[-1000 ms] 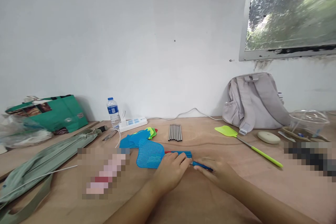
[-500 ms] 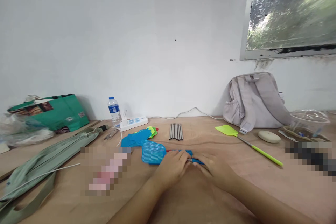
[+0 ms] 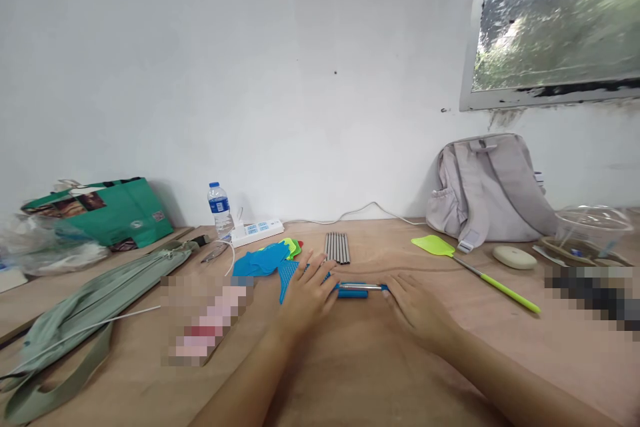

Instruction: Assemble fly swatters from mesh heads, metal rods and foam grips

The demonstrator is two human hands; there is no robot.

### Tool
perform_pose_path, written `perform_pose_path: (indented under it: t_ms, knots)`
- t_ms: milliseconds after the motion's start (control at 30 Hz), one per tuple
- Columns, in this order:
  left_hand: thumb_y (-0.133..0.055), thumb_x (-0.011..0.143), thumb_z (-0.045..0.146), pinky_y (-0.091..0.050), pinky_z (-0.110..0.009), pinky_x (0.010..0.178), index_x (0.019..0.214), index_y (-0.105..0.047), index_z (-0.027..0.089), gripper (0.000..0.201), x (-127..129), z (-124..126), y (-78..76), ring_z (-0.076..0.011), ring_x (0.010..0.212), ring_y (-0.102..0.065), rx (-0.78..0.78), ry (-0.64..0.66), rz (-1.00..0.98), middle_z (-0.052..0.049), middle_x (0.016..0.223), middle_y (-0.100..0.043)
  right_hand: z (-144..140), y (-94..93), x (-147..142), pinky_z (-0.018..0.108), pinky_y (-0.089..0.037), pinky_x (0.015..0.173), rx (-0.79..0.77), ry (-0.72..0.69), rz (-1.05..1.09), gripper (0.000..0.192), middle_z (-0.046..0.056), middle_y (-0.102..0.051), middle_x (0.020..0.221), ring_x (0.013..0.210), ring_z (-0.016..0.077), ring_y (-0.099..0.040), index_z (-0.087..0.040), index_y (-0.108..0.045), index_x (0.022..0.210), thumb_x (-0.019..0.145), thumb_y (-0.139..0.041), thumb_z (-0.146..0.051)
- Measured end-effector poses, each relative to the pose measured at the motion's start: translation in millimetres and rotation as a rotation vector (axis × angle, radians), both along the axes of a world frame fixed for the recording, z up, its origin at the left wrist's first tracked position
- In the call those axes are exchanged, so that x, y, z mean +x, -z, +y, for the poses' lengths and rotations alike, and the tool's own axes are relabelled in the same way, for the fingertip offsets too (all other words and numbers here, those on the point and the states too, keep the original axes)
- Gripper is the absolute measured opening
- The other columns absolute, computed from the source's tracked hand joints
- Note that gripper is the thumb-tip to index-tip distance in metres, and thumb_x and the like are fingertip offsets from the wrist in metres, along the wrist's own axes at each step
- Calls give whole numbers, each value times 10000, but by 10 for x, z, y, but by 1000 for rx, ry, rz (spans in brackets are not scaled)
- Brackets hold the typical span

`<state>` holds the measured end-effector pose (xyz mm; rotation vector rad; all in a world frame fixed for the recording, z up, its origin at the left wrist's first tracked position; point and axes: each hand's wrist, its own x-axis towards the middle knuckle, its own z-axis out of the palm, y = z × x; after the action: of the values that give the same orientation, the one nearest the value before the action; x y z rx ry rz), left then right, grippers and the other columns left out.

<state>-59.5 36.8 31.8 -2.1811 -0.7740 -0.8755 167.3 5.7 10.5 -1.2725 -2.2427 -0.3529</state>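
A blue fly swatter lies on the wooden table in front of me. My left hand lies over its mesh head with the fingers spread. A short silver rod and blue handle stretch to the right between my hands. My right hand has its fingertips on the right end of that handle. Just beyond my left hand sits a pile of loose swatter heads, blue, green and red. A row of several metal rods lies behind the handle.
A finished green fly swatter lies at the right, with a grey backpack against the wall behind it. A water bottle, a power strip and a green bag stand at the left. A grey-green pouch lies along the left edge.
My hands have moved apart. The left hand slid forward and left onto the swatter head, and a stretch of silver rod now shows between them. The view tilted slightly.
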Motion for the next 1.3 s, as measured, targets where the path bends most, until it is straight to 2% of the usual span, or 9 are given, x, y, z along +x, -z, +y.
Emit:
perform_pose_path:
  t_ms: [100, 200, 333, 600, 733, 933, 1100, 1233, 1300]
  knots:
    - [-511, 792, 276, -252, -376, 1015, 814, -592, 220, 101, -26, 10, -6, -177, 1065, -458, -47, 57, 27, 9, 1047, -585, -34, -49, 13, 287, -401, 653, -67, -38, 22, 258, 51, -624, 873, 779, 177, -563, -210, -546, 1007, 879, -340, -299]
    - [-506, 810, 275, -249, -362, 1017, 832, -598, 238, 102, -30, 9, -2, -151, 1058, -463, -19, 108, 21, 20, 1027, -592, -44, -64, 15, 259, -390, 611, -65, -54, 14, 310, 28, -630, 854, 746, 163, -573, -263, -510, 1112, 882, -338, -377]
    - [-522, 808, 263, -253, -340, 1012, 827, -604, 248, 86, -33, 8, -4, -132, 1029, -477, 9, 131, 29, 40, 959, -606, -3, -32, 19, 241, -373, 574, -34, -24, -3, 317, 21, -635, 820, 709, 152, -574, -279, -545, 1071, 901, -291, -366]
    - [-500, 816, 264, -280, -342, 989, 869, -603, 234, 120, -95, 30, -79, -160, 1037, -455, -32, 109, 87, 20, 956, -597, 72, -39, 88, 253, -382, 606, 50, -17, -42, 315, 31, -643, 797, 718, 157, -573, -250, -590, 966, 899, -303, -362]
    - [-485, 822, 258, -277, -356, 988, 857, -601, 226, 126, -131, 55, -90, -171, 1036, -449, -54, 101, 82, 9, 942, -595, 135, -40, 153, 252, -391, 641, 97, -57, -74, 303, 43, -647, 828, 753, 152, -578, -230, -585, 975, 899, -314, -343]
    - [-460, 833, 260, -288, -360, 984, 873, -609, 238, 155, -219, 121, -85, -164, 1029, -450, -85, 74, 72, -4, 925, -583, 270, -77, 389, 243, -359, 602, 190, -61, -148, 303, 49, -645, 803, 732, 147, -572, -217, -602, 927, 900, -316, -315]
    - [-418, 850, 253, -292, -369, 987, 875, -605, 231, 190, -303, 136, -136, -164, 1019, -461, -104, 55, 87, -10, 923, -580, 304, -139, 565, 255, -326, 578, 191, 1, -231, 326, 41, -636, 737, 682, 150, -560, -210, -608, 909, 902, -305, -330]
    - [-410, 852, 245, -268, -387, 1010, 893, -599, 228, 195, -323, 128, -143, -174, 1066, -455, -93, 25, 102, -7, 949, -590, 287, -120, 547, 260, -336, 589, 180, 16, -190, 349, 49, -643, 761, 699, 152, -565, -202, -610, 900, 903, -291, -343]
    - [-415, 845, 219, -241, -404, 1025, 908, -596, 217, 191, -284, 118, -120, -194, 1118, -427, -65, -40, 69, -14, 1006, -589, 274, -102, 505, 263, -345, 599, 159, 33, -148, 344, 48, -649, 792, 721, 158, -571, -201, -603, 909, 902, -291, -347]
